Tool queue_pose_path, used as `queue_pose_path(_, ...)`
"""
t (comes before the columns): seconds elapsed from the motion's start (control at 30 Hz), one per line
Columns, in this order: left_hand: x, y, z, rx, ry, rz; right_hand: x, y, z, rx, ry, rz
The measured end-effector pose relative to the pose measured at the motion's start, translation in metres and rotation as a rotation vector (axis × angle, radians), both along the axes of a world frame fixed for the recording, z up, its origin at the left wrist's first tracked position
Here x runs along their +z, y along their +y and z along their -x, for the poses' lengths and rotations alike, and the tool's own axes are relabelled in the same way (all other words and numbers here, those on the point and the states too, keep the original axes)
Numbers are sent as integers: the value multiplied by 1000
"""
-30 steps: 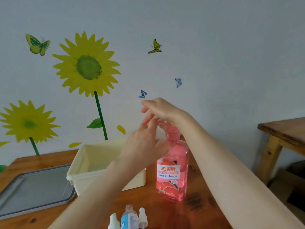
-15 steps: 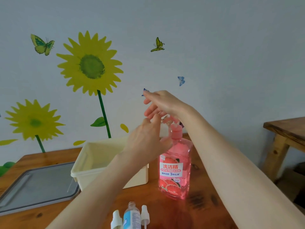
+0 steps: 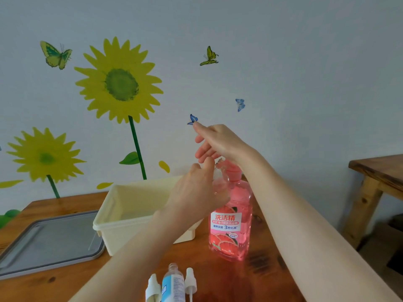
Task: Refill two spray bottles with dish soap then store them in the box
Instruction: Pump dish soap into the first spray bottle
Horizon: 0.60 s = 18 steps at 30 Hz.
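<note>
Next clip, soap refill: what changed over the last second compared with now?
On the right hand the fingers lifted and fanned upward, while its heel stayed over the pump of the dish soap bottle. The left hand still grips the small clear bottle beside the pump; nothing was let go. The box, grey lid, open spray bottle and two spray heads on the table did not move; the view only shifted slightly.

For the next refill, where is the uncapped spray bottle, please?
The spray bottle stands at the head view's bottom edge, slightly left of centre, between two white spray tops, nearer than the dish soap bottle.
</note>
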<state>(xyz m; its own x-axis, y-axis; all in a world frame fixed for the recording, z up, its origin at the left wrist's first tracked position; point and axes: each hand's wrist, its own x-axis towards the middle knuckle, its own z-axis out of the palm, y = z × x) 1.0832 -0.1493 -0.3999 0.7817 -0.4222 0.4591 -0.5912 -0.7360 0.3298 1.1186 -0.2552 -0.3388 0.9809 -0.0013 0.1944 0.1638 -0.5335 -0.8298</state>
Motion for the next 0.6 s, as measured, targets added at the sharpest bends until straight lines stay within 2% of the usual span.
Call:
queue_pose_path(0.1, 0, 3, -3, -5, -30, -26, 1, 5, -1, 17, 64, 45)
queue_pose_path(0.23, 5, 4, -5, 15, -91, 39, 15, 8, -3, 43, 88, 66)
queue_pose_path(0.4, -16, -5, 1, 27, -10, 140, 0, 3, -1, 32, 46, 40)
queue_pose_path(0.6, 0, 4, -6, -2, -58, 82, 14, 7, -1, 46, 102, 48)
